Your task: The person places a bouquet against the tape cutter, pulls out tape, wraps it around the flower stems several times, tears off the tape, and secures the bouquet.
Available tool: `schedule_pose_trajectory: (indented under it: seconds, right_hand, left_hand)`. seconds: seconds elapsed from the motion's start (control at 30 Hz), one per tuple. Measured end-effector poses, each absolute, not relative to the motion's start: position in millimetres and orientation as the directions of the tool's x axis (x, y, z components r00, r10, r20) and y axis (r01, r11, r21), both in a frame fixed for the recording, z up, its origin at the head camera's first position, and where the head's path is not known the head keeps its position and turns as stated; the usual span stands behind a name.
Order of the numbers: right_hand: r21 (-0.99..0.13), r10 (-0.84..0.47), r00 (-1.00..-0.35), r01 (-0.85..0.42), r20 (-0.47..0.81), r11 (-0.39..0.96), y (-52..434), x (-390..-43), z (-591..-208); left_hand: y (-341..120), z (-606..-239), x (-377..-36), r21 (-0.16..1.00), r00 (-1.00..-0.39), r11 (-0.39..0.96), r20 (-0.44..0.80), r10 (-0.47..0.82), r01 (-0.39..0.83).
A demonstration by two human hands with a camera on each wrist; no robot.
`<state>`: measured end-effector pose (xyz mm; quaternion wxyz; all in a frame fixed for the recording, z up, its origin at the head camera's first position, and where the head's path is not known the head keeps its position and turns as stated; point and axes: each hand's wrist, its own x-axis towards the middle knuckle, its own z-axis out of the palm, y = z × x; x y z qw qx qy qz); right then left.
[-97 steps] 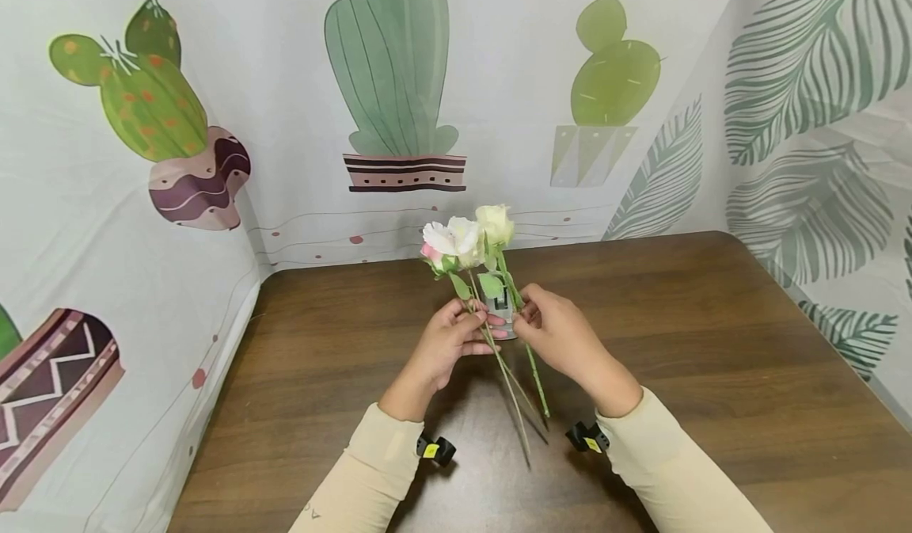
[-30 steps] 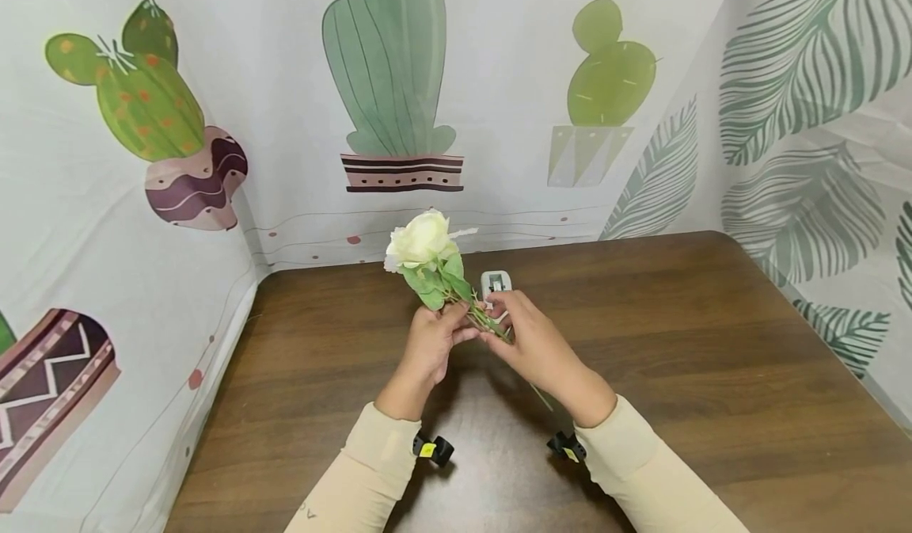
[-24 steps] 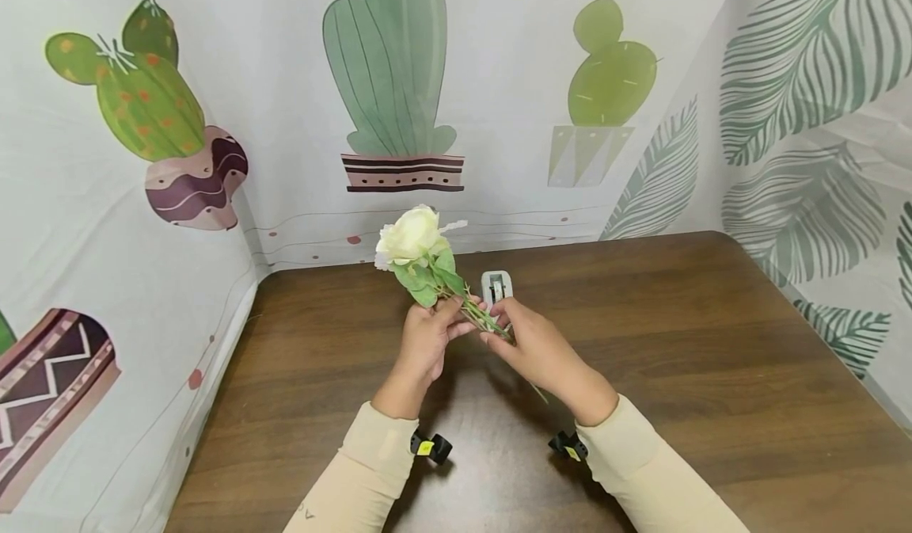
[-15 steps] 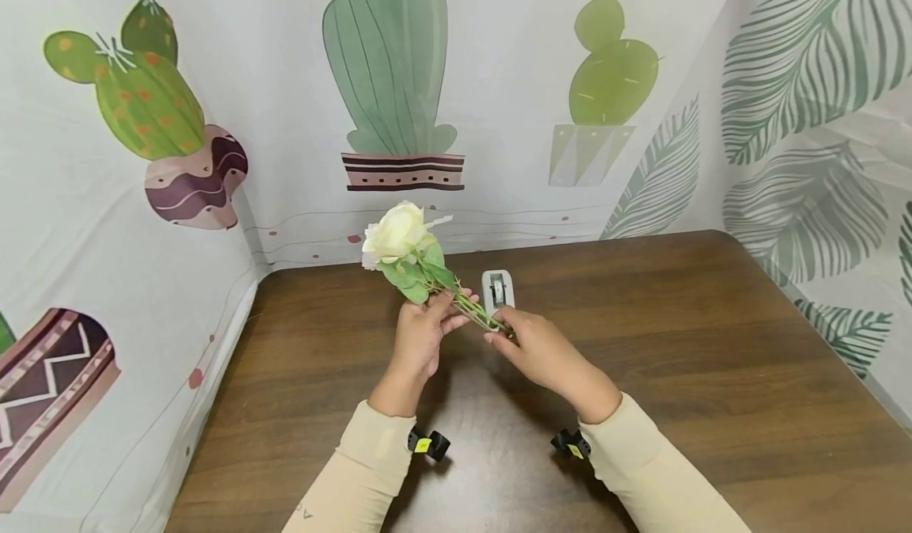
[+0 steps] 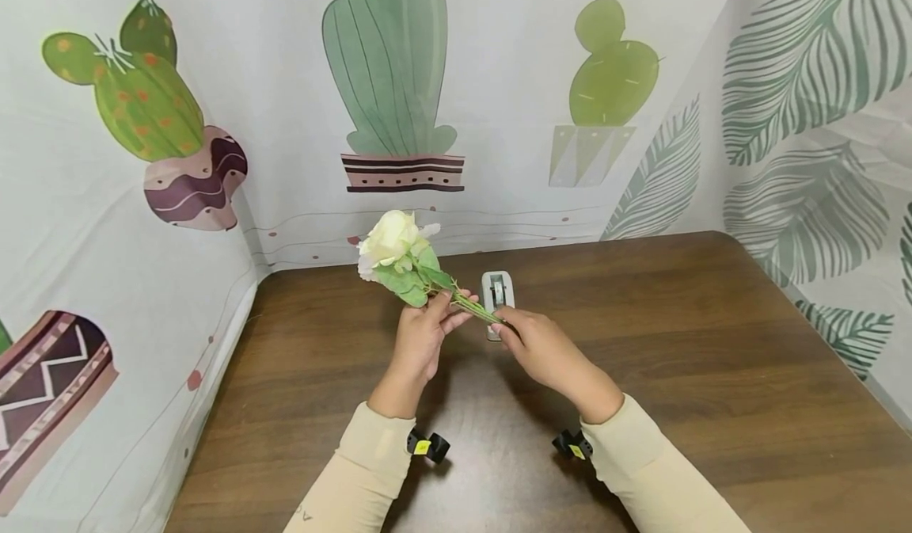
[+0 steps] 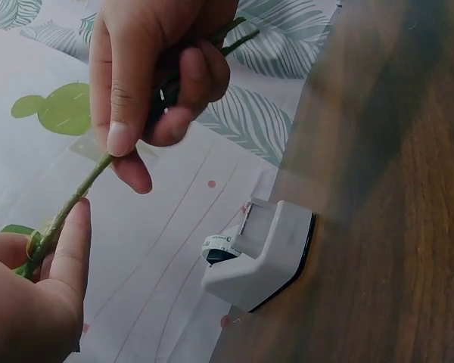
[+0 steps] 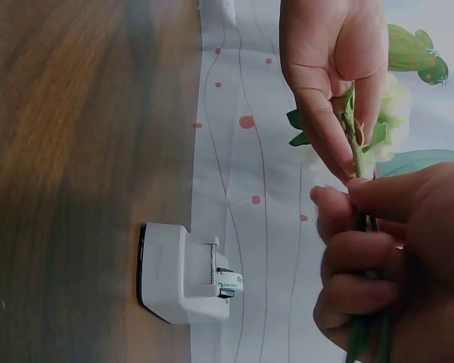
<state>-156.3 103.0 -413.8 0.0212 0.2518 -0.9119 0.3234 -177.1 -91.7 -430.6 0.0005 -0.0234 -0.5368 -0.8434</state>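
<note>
Holding flower stems (image 5: 475,306) in both hands, at the centre of the head view and above the table (image 5: 641,438). Pinching the upper lengths with the left hand (image 5: 419,333), just below the leaves (image 5: 404,281); gripping the lower ends in the curled fingers of the right hand (image 5: 545,347). Note the slant, from the cream flower (image 5: 390,236) at left of centre down to the right hand. Note also the white petals (image 5: 430,230) behind the cream flower. Cannot tell the number of stems, owing to overlap.

Check for the following faults, judged from the present hold:

1. Rolling or fanning of the bundle. Likely to result from easing the left thumb.

2. Uneven stem ends. Likely to result from pulling with the right hand under unequal pressure.

3. Creased leaves. Likely to result from sliding the left pinch upward.

4. Tipping toward the left of the frame. Likely to result from freeing the right hand and loading a single pinch.

5. Snagging on the tape dispenser (image 5: 497,289), apart from both hands in the wrist views. Likely to result from lowering the stem ends onto the exposed tape roll (image 6: 219,246).
</note>
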Motion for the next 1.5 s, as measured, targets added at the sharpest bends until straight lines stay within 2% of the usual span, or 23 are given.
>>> schedule_pose_trajectory:
  seconds: [0.33,0.47,0.63,0.73,0.83,0.9,1.0,1.1,1.17,1.27,1.4,1.5]
  right_hand:
    - [-0.53,-0.427,-0.865,-0.499,0.261,0.686,104,-157,-414]
    - [-0.527,-0.409,-0.87,-0.492,0.274,0.693,106,-157,-413]
    - [-0.51,-0.393,-0.88,-0.475,0.267,0.717,109,-158,-413]
    - [-0.499,-0.398,-0.884,-0.468,0.247,0.729,109,-158,-413]
    - [-0.49,-0.407,-0.885,-0.464,0.225,0.738,109,-158,-413]
    - [-0.481,-0.418,-0.882,-0.469,0.217,0.74,109,-158,-413]
    - [-0.467,-0.445,-0.873,-0.483,0.199,0.74,109,-158,-415]
    - [-0.46,-0.487,-0.857,-0.505,0.167,0.73,109,-157,-416]
    - [-0.455,-0.526,-0.837,-0.532,0.152,0.714,109,-156,-417]
    - [-0.449,-0.581,-0.799,-0.58,0.154,0.679,110,-156,-418]
    - [-0.447,-0.634,-0.755,-0.632,0.168,0.634,112,-156,-418]
    - [-0.458,-0.669,-0.73,-0.646,0.139,0.61,114,-157,-419]
  left_hand:
    - [-94,-429,-177,0.906,-0.999,-0.424,0.03,0.017,0.02]
    - [-94,-428,-175,0.942,-0.998,-0.332,-0.034,0.062,-0.053]
    - [-95,-425,-171,0.978,-0.952,-0.099,-0.152,0.264,-0.183]
    - [-93,-420,-167,0.983,-0.883,0.018,-0.173,0.436,-0.183]
    - [-89,-411,-158,0.988,-0.83,0.026,-0.144,0.539,-0.155]
    - [-86,-405,-154,0.992,-0.83,-0.018,-0.095,0.549,-0.125]
    - [-82,-402,-151,0.993,-0.873,-0.101,-0.001,0.487,-0.058]
    - [-82,-402,-151,0.993,-0.905,-0.067,0.118,0.408,0.099]
    - [-82,-401,-150,0.974,-0.907,0.04,0.193,0.374,0.224]
    - [-82,-401,-150,0.892,-0.893,0.272,0.248,0.377,0.362]
    - [-80,-404,-148,0.744,-0.874,0.509,0.206,0.441,0.432]
    - [-80,-408,-146,0.585,-0.869,0.669,0.139,0.474,0.458]
